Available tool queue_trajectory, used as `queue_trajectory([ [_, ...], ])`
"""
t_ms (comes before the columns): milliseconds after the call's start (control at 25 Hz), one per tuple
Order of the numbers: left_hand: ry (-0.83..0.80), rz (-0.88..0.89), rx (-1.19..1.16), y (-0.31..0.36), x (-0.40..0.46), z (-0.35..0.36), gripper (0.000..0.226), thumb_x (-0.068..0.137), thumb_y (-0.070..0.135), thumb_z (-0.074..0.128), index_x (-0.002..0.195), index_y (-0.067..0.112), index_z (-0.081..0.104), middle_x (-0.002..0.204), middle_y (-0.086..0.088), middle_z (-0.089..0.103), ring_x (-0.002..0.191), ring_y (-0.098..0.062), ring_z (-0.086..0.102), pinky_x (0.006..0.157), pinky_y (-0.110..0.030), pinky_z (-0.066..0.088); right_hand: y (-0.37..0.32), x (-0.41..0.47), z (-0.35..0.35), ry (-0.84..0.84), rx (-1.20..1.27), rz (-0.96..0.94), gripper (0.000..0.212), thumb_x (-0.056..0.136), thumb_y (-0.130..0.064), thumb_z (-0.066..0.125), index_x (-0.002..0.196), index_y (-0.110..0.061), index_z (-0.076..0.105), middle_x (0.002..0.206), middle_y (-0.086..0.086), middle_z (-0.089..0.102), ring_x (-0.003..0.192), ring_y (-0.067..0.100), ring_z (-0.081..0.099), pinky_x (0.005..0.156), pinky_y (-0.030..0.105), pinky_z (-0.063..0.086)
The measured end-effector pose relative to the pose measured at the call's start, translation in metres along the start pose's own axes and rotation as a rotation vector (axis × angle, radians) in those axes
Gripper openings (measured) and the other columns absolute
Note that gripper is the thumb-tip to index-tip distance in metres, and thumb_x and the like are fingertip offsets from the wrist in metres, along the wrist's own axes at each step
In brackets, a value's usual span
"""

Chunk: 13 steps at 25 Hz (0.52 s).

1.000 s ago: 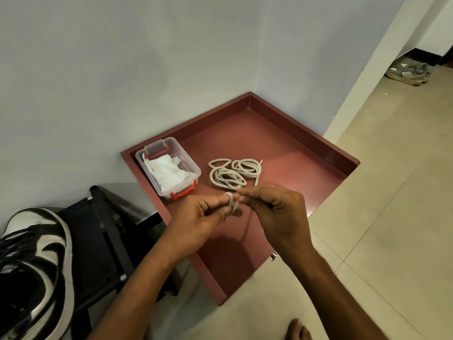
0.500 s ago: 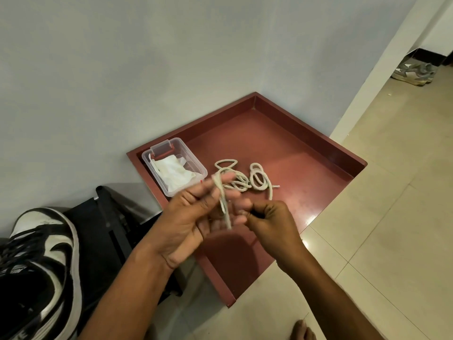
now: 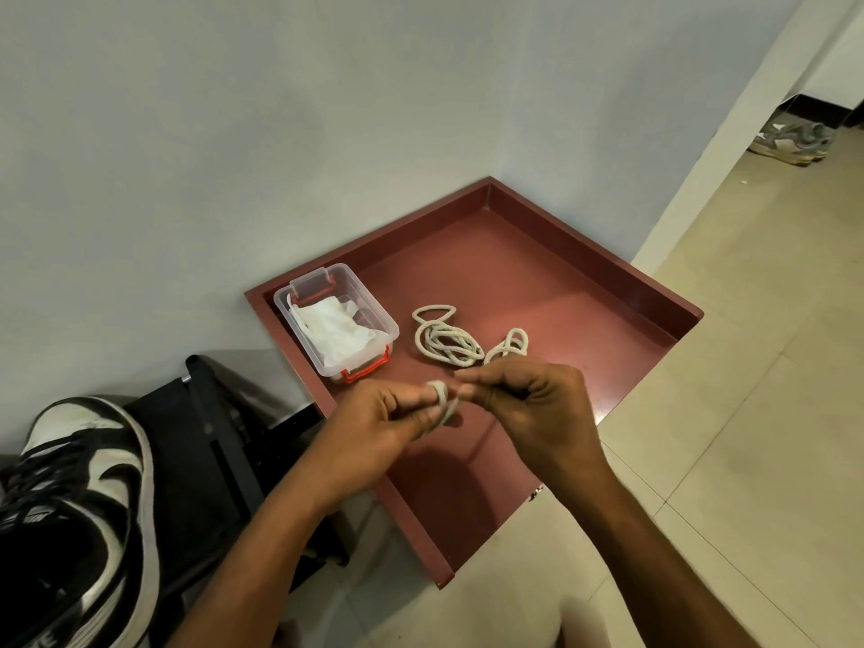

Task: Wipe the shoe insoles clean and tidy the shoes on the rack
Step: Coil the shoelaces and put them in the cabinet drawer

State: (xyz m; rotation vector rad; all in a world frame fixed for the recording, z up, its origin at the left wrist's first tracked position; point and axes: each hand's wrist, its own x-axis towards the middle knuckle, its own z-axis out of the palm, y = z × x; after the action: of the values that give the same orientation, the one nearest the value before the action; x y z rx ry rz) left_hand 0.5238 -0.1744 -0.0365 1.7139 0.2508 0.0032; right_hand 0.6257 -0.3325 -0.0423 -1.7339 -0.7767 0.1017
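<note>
Winding a white shoelace (image 3: 442, 404) over the red tray (image 3: 584, 292), the left hand (image 3: 374, 427) carries the loop on one finger while the right hand (image 3: 537, 413) pinches the free end, best kept taut so coils stay neat.

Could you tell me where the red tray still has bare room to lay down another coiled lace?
Free: the red tray floor toward its far corner and right wall. Crowded: the left side, where the plastic box of wipes sits beside the coiled laces.
</note>
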Motion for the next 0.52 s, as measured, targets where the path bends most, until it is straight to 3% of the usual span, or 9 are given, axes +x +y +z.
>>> queue_trajectory([
  [120, -0.17, -0.111, -0.033, 0.003, -0.005, -0.002, 0.023, 0.095, 0.006, 0.06, 0.113, 0.01, 0.074, 0.108, -0.011, 0.075, 0.099, -0.01, 0.067, 0.089, -0.023, 0.051, 0.0, -0.002, 0.001, 0.05, 0.021, 0.04, 0.017, 0.071, -0.005, 0.081, 0.086, -0.011, 0.079, 0.08, -0.007, 0.075, 0.076, 0.004, 0.069, 0.07, 0.015, 0.052],
  [200, -0.273, -0.172, -0.23, 0.01, -0.01, -0.003, 0.027, 0.094, 0.008, 0.06, 0.119, 0.008, 0.07, 0.108, -0.016, 0.074, 0.096, -0.019, 0.071, 0.081, -0.028, 0.056, -0.001, -0.004, 0.006, 0.066, 0.138, 0.136, 0.015, 0.072, 0.0, 0.078, 0.086, -0.007, 0.078, 0.081, -0.006, 0.076, 0.076, 0.004, 0.07, 0.068, 0.013, 0.051],
  [280, -0.308, -0.17, -0.475, 0.019, -0.014, -0.004, 0.03, 0.091, 0.012, 0.063, 0.12, 0.009, 0.07, 0.105, -0.018, 0.074, 0.1, -0.032, 0.072, 0.085, -0.04, 0.059, -0.001, -0.005, 0.01, 0.078, 0.281, 0.248, 0.012, 0.077, 0.003, 0.073, 0.088, -0.001, 0.077, 0.082, 0.001, 0.076, 0.077, 0.007, 0.071, 0.069, 0.015, 0.052],
  [400, -0.121, -0.074, -0.842, 0.029, -0.011, 0.0, 0.032, 0.082, 0.016, 0.061, 0.111, 0.012, 0.075, 0.1, -0.013, 0.075, 0.099, -0.034, 0.072, 0.085, -0.052, 0.058, -0.003, -0.011, 0.02, -0.042, 0.259, 0.333, 0.011, 0.081, -0.001, 0.073, 0.09, -0.004, 0.078, 0.078, -0.002, 0.076, 0.07, 0.004, 0.069, 0.064, 0.015, 0.049],
  [520, 0.188, 0.003, -0.958, 0.022, 0.002, 0.0, 0.035, 0.088, 0.012, 0.052, 0.118, 0.009, 0.07, 0.11, -0.01, 0.074, 0.107, -0.031, 0.07, 0.085, -0.05, 0.058, -0.005, -0.018, 0.03, -0.216, 0.115, 0.35, 0.011, 0.081, -0.009, 0.076, 0.091, -0.012, 0.079, 0.073, -0.016, 0.073, 0.071, -0.001, 0.068, 0.064, 0.013, 0.05],
])
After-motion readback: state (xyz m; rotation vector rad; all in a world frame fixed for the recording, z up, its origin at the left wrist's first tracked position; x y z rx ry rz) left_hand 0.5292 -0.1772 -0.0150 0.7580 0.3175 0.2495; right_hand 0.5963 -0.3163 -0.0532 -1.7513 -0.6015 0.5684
